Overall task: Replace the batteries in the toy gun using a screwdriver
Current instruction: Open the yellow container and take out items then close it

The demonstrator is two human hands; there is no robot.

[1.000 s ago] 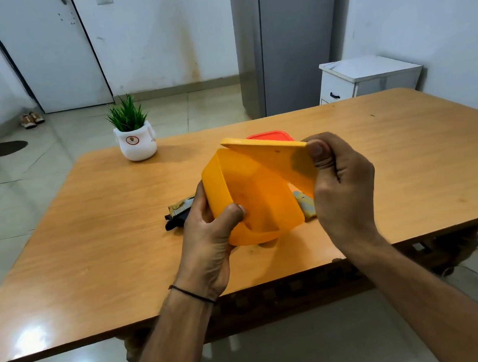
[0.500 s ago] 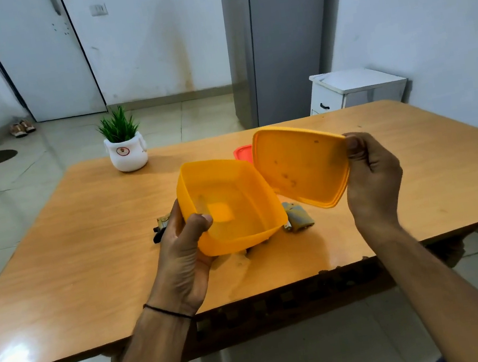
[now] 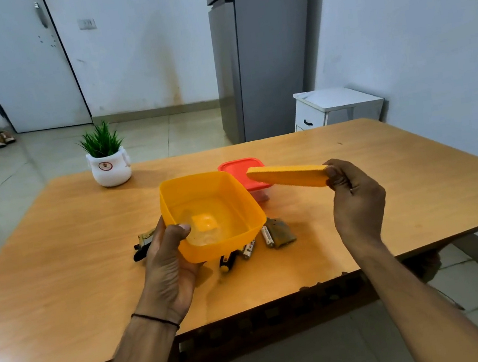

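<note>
A: At the near corner of the yellow tub, what is the left hand doing?

B: It is gripping that corner, thumb hooking over the rim and fingers curling beneath. That is keeping the tub clear of the table and tipping its open mouth toward the person. It is looking empty.

A: And under the tub?

B: Batteries are lying loose on the table just below its near right side. A black-and-yellow tool, probably the screwdriver, is poking out beneath the near edge. The toy gun is lying flat behind the tub, mostly hidden. A camouflage part is showing at the tub's right and a black-and-gold end at its left.

A: Why is the lid sitting off to the side?

B: The right hand is pinching the yellow lid by one edge between thumb and curled fingers. It is holding the lid nearly level, right of the tub and apart from it. I am guessing that is keeping the mouth free and the work things in sight.

A: Beyond the tub?

B: A red-lidded container is sitting closed just behind it, partly covered by the lid. Farther back and left, a potted plant is standing on the table. Farther back and right, off the table, a white cabinet and a grey fridge are standing by the wall.

A: How far along?

B: I am judging it early. Nobody is handling the gun yet, and both hands are needing to put tub and lid down first.
</note>
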